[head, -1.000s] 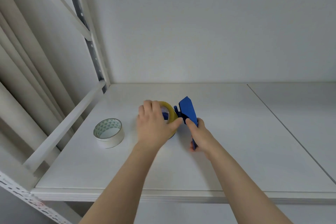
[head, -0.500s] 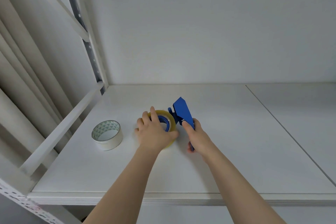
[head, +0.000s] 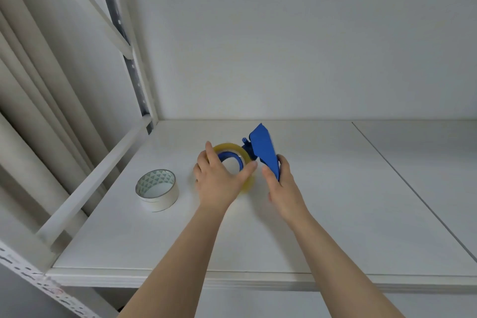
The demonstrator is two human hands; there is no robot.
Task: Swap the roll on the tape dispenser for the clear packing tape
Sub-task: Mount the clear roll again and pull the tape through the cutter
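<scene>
A blue tape dispenser [head: 264, 148] stands tilted on the white shelf [head: 335, 214]. My right hand [head: 282, 186] grips its handle from the right. A yellowish clear packing tape roll [head: 231, 148] sits around the dispenser's blue hub [head: 228, 156]. My left hand [head: 219, 181] grips this roll from the left, thumb on its right rim, and hides its lower part. A white tape roll [head: 157, 190] with a triangle-patterned core lies flat to the left, apart from both hands.
A white shelf upright [head: 134, 64] and a slanted side rail [head: 95, 178] bound the left side. The back wall [head: 284, 46] closes off the rear. A seam [head: 413, 188] runs across the shelf on the right. The shelf's front edge [head: 232, 279] lies near me.
My left hand has shifted the clear roll so its opening and the blue hub now show. The dispenser has tilted a little more upright in my right hand.
</scene>
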